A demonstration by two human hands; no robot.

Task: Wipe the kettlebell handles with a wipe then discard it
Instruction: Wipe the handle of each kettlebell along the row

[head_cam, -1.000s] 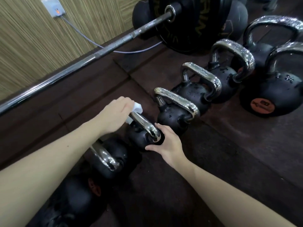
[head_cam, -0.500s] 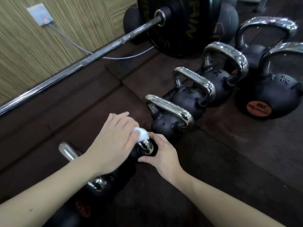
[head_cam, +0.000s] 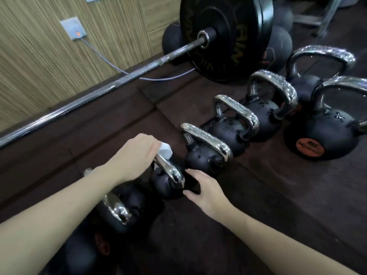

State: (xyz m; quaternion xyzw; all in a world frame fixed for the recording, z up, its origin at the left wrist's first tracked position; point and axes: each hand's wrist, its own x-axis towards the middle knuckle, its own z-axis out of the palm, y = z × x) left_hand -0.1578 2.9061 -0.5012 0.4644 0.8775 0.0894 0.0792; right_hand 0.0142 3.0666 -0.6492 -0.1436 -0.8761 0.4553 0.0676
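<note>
1. While our left hand (head_cam: pixel 137 157) curls round the far end of a chrome handle (head_cam: pixel 170 171), it presses a white wipe (head_cam: pixel 165 149) against the metal, the wipe peeking out at the hand's 3 o'clock side
2. We see that handle belongs to a small black kettlebell (head_cam: pixel 166 185) standing on the dark floor mat (head_cam: pixel 278 195), just below the middle of the head view
3. Our right hand (head_cam: pixel 206 189) rests against the kettlebell's 3 o'clock flank, fingers fairly straight and touching the black ball, with nothing pinched in them
4. At 7 o'clock from this bell, under our left forearm, sits a nearer kettlebell (head_cam: pixel 123 203), its shiny handle partly hidden
5. Toward 1 o'clock a row of larger kettlebells (head_cam: pixel 230 132) runs off in a diagonal, each just beside the next, their handles and bodies speckled with droplets
6. One big bell with an orange label (head_cam: pixel 309 145) stands at 3 o'clock of the row
7. Along 10 to 12 o'clock lies a barbell (head_cam: pixel 119 82) carrying a black plate (head_cam: pixel 224 36), close to the striped wall (head_cam: pixel 39 56)
8. We also note a wall socket (head_cam: pixel 73 28) with a grey cable (head_cam: pixel 111 62) trailing down behind the bar
</note>
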